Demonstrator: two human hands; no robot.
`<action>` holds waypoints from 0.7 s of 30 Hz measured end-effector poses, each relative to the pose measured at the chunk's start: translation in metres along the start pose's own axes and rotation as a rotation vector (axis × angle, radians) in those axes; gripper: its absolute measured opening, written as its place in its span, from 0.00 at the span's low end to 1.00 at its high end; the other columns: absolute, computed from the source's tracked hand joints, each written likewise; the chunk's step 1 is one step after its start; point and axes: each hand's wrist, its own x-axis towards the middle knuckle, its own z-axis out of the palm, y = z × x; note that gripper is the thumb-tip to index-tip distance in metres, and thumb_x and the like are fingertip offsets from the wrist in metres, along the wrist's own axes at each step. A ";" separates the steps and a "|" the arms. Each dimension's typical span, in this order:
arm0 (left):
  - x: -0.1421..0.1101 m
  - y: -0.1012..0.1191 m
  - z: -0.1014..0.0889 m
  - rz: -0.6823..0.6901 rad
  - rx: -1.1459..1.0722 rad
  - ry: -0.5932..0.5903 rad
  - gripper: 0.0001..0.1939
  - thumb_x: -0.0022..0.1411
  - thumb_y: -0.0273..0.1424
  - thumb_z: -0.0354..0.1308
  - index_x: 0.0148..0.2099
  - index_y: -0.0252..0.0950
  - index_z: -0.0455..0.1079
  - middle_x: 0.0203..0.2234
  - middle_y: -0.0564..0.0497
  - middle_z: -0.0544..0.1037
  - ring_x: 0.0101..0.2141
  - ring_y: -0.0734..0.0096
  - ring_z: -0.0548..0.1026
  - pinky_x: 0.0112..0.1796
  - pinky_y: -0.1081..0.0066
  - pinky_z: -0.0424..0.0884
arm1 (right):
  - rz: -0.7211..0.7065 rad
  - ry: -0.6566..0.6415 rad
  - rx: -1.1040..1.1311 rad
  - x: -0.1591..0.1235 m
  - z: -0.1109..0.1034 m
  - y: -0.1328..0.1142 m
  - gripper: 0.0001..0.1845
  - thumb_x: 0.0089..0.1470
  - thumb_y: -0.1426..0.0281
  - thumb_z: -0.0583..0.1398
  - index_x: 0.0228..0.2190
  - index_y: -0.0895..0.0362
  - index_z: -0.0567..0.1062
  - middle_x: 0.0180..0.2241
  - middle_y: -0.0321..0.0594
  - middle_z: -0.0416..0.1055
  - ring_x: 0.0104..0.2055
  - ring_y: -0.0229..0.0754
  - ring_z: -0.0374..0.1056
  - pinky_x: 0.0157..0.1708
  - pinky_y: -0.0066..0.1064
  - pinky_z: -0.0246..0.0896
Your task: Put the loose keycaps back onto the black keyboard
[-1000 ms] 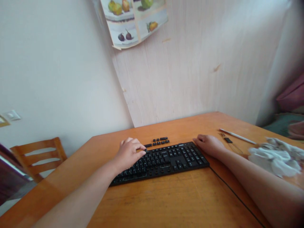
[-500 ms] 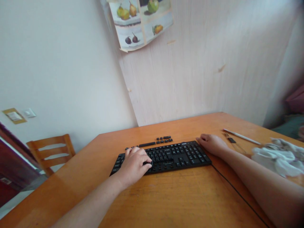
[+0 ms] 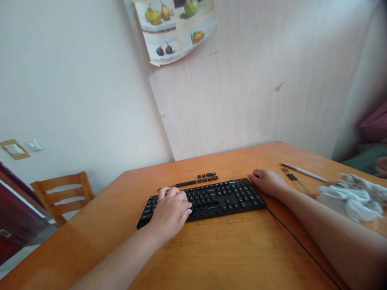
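A black keyboard lies on the wooden table, with several bare spots in its lower rows where keycaps are off. Over its left part rests my left hand, fingers bent down and thumb drawn in against them. Whatever sits under those fingertips is hidden. My right hand lies on its side at the keyboard's far right corner, fingers curled, the tips against that corner. Behind the keyboard stand loose black keycaps in short rows, with a long spacebar beside them.
A thin tool with a dark handle and wire loops lies right of my right hand. Beyond it are a white stick and a crumpled cloth. The keyboard cable runs under my right forearm. A wooden chair stands left.
My left thumb has closed in toward the fingers, and the gap between them is gone. My right hand stays at the keyboard corner. The view has shifted slightly.
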 end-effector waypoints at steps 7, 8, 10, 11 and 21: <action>0.000 0.006 -0.004 0.039 0.089 -0.011 0.08 0.62 0.31 0.55 0.33 0.44 0.75 0.32 0.49 0.74 0.43 0.59 0.66 0.51 0.48 0.52 | -0.003 0.000 0.002 0.002 0.002 0.003 0.24 0.59 0.52 0.47 0.28 0.54 0.74 0.30 0.44 0.75 0.33 0.45 0.68 0.27 0.31 0.50; -0.001 0.008 -0.004 0.051 0.110 -0.007 0.08 0.62 0.31 0.54 0.33 0.43 0.75 0.32 0.49 0.74 0.43 0.58 0.66 0.52 0.48 0.52 | -0.007 0.003 0.003 0.002 0.002 0.003 0.24 0.59 0.52 0.47 0.27 0.54 0.74 0.30 0.44 0.75 0.33 0.45 0.68 0.27 0.31 0.50; -0.002 0.011 -0.004 0.080 0.165 -0.001 0.09 0.63 0.30 0.52 0.34 0.42 0.74 0.32 0.48 0.74 0.43 0.58 0.66 0.52 0.48 0.53 | -0.012 0.009 0.006 0.002 0.002 0.003 0.24 0.59 0.52 0.47 0.27 0.54 0.73 0.30 0.44 0.74 0.32 0.45 0.68 0.26 0.31 0.49; -0.002 0.013 -0.004 0.094 0.195 0.000 0.10 0.64 0.30 0.51 0.35 0.41 0.74 0.32 0.47 0.74 0.43 0.58 0.66 0.53 0.48 0.52 | -0.010 0.011 0.007 0.001 0.002 0.003 0.24 0.59 0.52 0.47 0.27 0.54 0.73 0.30 0.44 0.74 0.31 0.45 0.67 0.26 0.31 0.49; -0.009 0.020 0.001 0.164 0.376 -0.035 0.11 0.59 0.28 0.53 0.43 0.37 0.73 0.35 0.46 0.74 0.44 0.56 0.67 0.56 0.49 0.51 | 0.013 -0.008 0.014 -0.002 -0.001 -0.001 0.23 0.58 0.53 0.48 0.27 0.54 0.73 0.30 0.44 0.74 0.32 0.45 0.68 0.26 0.31 0.49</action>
